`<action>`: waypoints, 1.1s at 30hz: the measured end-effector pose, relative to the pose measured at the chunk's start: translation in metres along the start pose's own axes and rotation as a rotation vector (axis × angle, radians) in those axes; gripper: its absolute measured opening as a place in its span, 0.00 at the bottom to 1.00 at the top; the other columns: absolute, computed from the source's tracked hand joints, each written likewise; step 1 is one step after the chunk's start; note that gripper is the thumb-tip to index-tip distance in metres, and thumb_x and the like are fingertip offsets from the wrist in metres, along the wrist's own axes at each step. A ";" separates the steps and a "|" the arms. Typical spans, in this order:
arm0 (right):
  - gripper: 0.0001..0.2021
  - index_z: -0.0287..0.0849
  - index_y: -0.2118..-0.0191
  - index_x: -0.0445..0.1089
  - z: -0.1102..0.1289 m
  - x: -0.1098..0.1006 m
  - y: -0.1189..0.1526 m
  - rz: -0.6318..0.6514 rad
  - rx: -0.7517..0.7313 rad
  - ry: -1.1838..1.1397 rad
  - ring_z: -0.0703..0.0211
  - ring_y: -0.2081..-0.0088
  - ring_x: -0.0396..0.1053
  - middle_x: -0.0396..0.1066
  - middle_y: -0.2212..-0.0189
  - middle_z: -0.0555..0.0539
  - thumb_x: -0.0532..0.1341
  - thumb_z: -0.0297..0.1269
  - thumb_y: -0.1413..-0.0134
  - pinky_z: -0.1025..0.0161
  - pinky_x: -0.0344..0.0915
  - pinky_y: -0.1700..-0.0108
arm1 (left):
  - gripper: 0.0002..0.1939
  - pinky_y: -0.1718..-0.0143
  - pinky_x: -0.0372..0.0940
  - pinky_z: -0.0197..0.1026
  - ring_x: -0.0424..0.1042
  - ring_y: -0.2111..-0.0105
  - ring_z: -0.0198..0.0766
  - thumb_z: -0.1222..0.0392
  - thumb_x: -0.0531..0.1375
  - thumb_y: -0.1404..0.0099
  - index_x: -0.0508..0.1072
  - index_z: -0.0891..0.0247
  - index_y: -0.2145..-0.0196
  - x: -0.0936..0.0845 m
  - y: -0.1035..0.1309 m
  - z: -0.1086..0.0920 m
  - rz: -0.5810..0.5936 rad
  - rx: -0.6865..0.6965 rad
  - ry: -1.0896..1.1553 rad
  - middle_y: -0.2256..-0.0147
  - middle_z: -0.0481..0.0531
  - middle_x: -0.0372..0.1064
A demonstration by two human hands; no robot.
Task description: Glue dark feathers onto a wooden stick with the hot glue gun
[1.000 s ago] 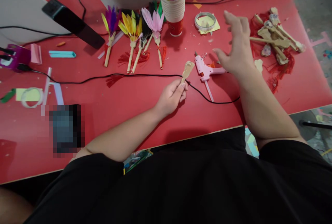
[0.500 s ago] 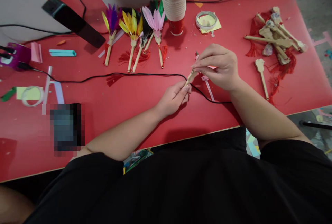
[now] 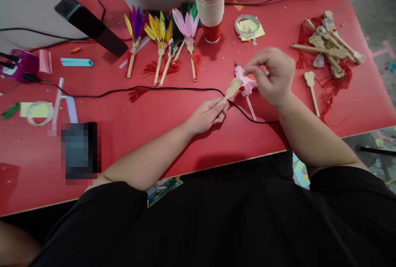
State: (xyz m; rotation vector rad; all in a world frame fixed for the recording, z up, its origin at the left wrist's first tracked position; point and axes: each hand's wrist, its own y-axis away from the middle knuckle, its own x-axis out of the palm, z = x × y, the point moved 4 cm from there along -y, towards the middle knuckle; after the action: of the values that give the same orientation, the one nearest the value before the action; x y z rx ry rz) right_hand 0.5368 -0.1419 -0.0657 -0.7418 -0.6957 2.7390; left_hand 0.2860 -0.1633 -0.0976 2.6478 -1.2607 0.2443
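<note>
My left hand (image 3: 208,115) is closed round the lower part of a wooden handle (image 3: 233,89), whose wider, shaped end points up and to the right. Apart from that end, my right hand (image 3: 274,73) hovers with its fingers curled and thumb and fingertips drawn together; whether anything small is pinched there I cannot make out. Partly beneath the right hand lies a pink glue gun (image 3: 246,82) with a clear glue stick (image 3: 251,108) coming out of it. A black cable (image 3: 173,88) passes behind my left hand.
Feather-topped wooden handles (image 3: 159,48) with red tassels lie at the back. Paper cups (image 3: 210,11) hold more feathers. Tape (image 3: 246,15) rests on yellow paper. More wooden handles (image 3: 328,48) are piled at right, one (image 3: 312,94) apart. A black block (image 3: 93,26) leans at left; a blurred-out device (image 3: 78,151) lies nearer.
My right hand has drawn off the handle's wide end, moving slightly right and up. The wide end and the glue gun now show more. My left hand keeps its grip.
</note>
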 end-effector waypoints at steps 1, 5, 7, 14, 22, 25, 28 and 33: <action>0.14 0.60 0.56 0.83 -0.001 -0.006 -0.002 -0.069 -0.010 0.002 0.36 0.51 0.83 0.84 0.60 0.43 0.71 0.61 0.22 0.34 0.82 0.40 | 0.36 0.77 0.45 0.39 0.49 0.80 0.30 0.19 0.66 0.20 0.68 0.55 0.63 0.000 -0.001 0.000 -0.011 -0.004 0.007 0.78 0.38 0.55; 0.11 0.64 0.53 0.83 -0.005 -0.027 -0.019 -0.178 -0.097 -0.022 0.33 0.48 0.79 0.85 0.55 0.41 0.74 0.61 0.23 0.32 0.77 0.38 | 0.36 0.77 0.45 0.38 0.48 0.80 0.31 0.18 0.66 0.21 0.68 0.55 0.62 -0.002 -0.002 0.002 -0.010 -0.008 0.012 0.79 0.37 0.54; 0.08 0.62 0.56 0.83 -0.003 -0.037 -0.025 -0.276 -0.177 -0.041 0.36 0.51 0.78 0.83 0.58 0.41 0.76 0.55 0.25 0.36 0.78 0.45 | 0.36 0.77 0.45 0.38 0.48 0.80 0.31 0.18 0.66 0.20 0.69 0.55 0.62 -0.002 -0.002 0.002 -0.003 -0.001 0.017 0.80 0.37 0.54; 0.29 0.53 0.33 0.83 0.000 -0.031 -0.020 -0.141 -0.152 0.208 0.36 0.30 0.80 0.86 0.33 0.40 0.72 0.28 0.38 0.32 0.73 0.22 | 0.34 0.76 0.47 0.37 0.48 0.80 0.31 0.22 0.67 0.19 0.70 0.56 0.61 -0.001 0.000 0.002 -0.028 -0.012 0.038 0.80 0.37 0.56; 0.04 0.55 0.56 0.87 0.035 0.008 -0.004 0.241 -0.032 0.010 0.40 0.55 0.85 0.88 0.57 0.45 0.80 0.42 0.33 0.37 0.85 0.43 | 0.35 0.76 0.55 0.37 0.52 0.80 0.32 0.20 0.66 0.19 0.71 0.56 0.60 0.001 -0.001 0.004 -0.075 0.009 -0.002 0.79 0.37 0.57; 0.05 0.55 0.58 0.88 0.033 0.013 -0.002 0.224 0.057 -0.006 0.40 0.55 0.85 0.88 0.59 0.45 0.81 0.45 0.32 0.38 0.86 0.45 | 0.34 0.75 0.58 0.37 0.54 0.80 0.32 0.20 0.65 0.18 0.71 0.56 0.60 0.001 0.000 0.005 -0.111 0.017 -0.042 0.79 0.37 0.57; 0.05 0.55 0.58 0.88 0.029 0.016 0.000 0.197 0.063 -0.034 0.39 0.53 0.85 0.86 0.60 0.44 0.79 0.46 0.29 0.37 0.86 0.44 | 0.34 0.73 0.60 0.37 0.57 0.78 0.33 0.21 0.63 0.16 0.71 0.57 0.60 0.001 0.002 0.004 -0.163 0.032 -0.106 0.78 0.39 0.60; 0.07 0.54 0.54 0.86 0.028 0.023 0.009 0.186 0.006 0.090 0.31 0.45 0.84 0.85 0.54 0.39 0.75 0.48 0.23 0.30 0.83 0.37 | 0.34 0.72 0.63 0.38 0.59 0.78 0.33 0.21 0.61 0.15 0.70 0.56 0.61 0.002 0.004 0.003 -0.213 0.062 -0.178 0.77 0.41 0.62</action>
State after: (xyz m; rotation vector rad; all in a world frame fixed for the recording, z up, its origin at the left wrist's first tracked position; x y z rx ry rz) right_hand 0.5016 -0.1532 -0.0583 -0.9667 -0.6288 2.8489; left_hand 0.2841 -0.1681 -0.0998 2.8836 -1.0207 0.0149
